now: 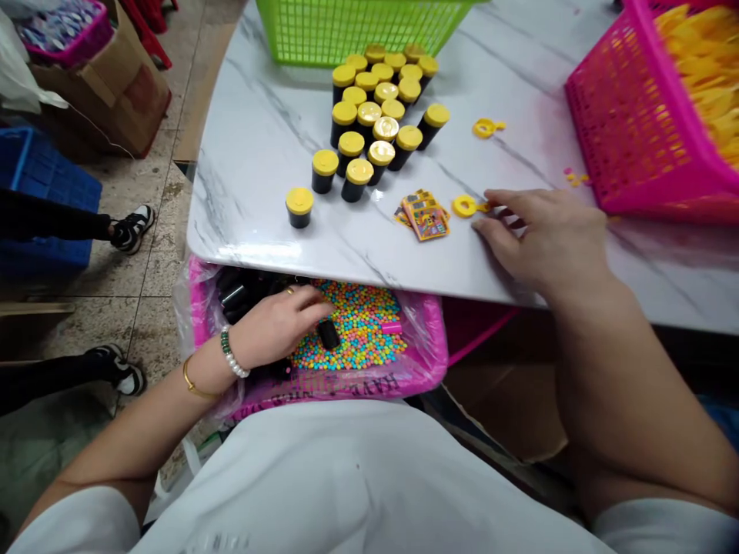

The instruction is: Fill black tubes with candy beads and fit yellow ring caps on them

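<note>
My left hand [282, 323] is in a lined pink basket [437, 346], its fingers curled at a small black container [329, 335] over multicoloured candy beads [363, 323]. More black containers [234, 292] lie in that basket, partly hidden by the hand. On the marble-patterned table, my right hand [548, 238] has thumb and index finger closed around the handle of a yellow ring-shaped piece [463, 205]. Just left of that piece lies a small pile of printed packets [426, 215]. A second yellow ring piece [485, 128] rests farther back.
Several black containers with yellow lids [369, 115] stand grouped on the table [254, 185], one lidded container [299, 208] apart at front left. Behind them is a green basket [369, 31]. A pink basket [629, 131] of yellow pieces stands right. Another person's legs [58, 219] show at left.
</note>
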Motion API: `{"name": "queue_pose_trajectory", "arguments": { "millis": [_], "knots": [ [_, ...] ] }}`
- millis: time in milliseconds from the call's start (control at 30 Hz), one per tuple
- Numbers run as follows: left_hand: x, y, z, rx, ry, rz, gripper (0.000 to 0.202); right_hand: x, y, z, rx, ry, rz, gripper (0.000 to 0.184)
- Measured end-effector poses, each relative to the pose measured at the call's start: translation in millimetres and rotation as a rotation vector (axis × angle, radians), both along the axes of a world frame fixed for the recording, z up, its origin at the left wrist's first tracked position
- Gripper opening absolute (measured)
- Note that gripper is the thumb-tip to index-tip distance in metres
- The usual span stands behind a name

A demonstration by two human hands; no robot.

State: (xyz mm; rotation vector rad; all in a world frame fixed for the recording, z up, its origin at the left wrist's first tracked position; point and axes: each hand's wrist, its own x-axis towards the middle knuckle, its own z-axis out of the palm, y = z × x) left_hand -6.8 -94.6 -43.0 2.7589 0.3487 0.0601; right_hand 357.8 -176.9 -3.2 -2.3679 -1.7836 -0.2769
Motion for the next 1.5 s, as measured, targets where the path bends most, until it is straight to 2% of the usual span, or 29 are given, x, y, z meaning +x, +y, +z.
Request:
{"name": "queue_pose_trajectory", "arguments": {
  "millis": [67, 133, 233, 300, 400, 500, 633, 733, 800, 867, 933, 1033, 1100, 1167, 1267, 1400, 1500],
  "knots": [
    [4, -4, -2.9, 0.039, -0.020, -0.133, 0.033, 1, 4, -3.5, 0.011, 0.000, -0.036, 0.048],
    [9, -10, -7.5, 0.087, 0.016, -0.197, 0.027, 3, 8, -8.7, 0.036, 0.008, -0.059, 0.047],
    [19, -22, -14.9, 0.177, 0.056, -0.173, 0.025, 3, 12, -16.4, 0.088, 0.027, -0.040, 0.039],
    [24, -28, -18.9, 0.174, 0.052, -0.174, 0.025, 2, 14, -19.1, 0.131, 0.025, -0.033, 0.036],
    [27, -31, -22.5, -0.012, 0.047, -0.197, 0.021, 1, 15, -17.7, 0.130, 0.022, 0.004, 0.038],
    [24, -23, -20.1, -0.315, -0.022, -0.099, 0.023, -1, 18, -12.3, 0.076, 0.029, 0.053, 0.039],
    [17, -11, -5.4, -0.597, -0.149, 0.104, 0.026, 0, 21, -7.5, 0.071, 0.046, 0.081, 0.041],
    [13, -8, 8.5, -0.721, -0.244, 0.207, 0.027, 3, 21, -5.8, 0.067, 0.058, 0.058, 0.033],
    [11, -7, 16.8, -0.752, -0.381, 0.234, 0.029, 3, 17, -2.9, 0.076, 0.084, -0.023, 0.028],
    [10, -5, 24.5, -0.701, -0.541, 0.256, 0.032, -3, 10, 3.1, 0.154, 0.177, -0.125, 0.025],
    [10, 1, 31.3, -0.585, -0.657, 0.287, 0.031, -16, 1, 12.2, 0.265, 0.402, -0.192, 0.024],
    [14, 13, 36.8, -0.357, -0.715, 0.385, 0.026, -49, -10, 27.6, 0.370, 0.807, -0.180, 0.021],
    [18, 21, 35.6, -0.209, -0.696, 0.446, 0.025, -73, -10, 34.9, 0.325, 0.998, -0.114, 0.019],
    [21, 25, 32.0, -0.102, -0.662, 0.489, 0.024, -94, -4, 38.5, 0.197, 1.141, -0.021, 0.018],
    [24, 25, 27.3, -0.043, -0.654, 0.526, 0.024, -117, 13, 39.3, 0.041, 1.230, 0.119, 0.018],
    [25, 20, 26.9, -0.014, -0.658, 0.546, 0.020, -140, 38, 39.3, -0.036, 1.203, 0.306, 0.014],
    [24, 19, 27.0, 0.012, -0.656, 0.559, 0.019, -153, 50, 37.7, -0.074, 1.182, 0.376, 0.013]
  ]
}}
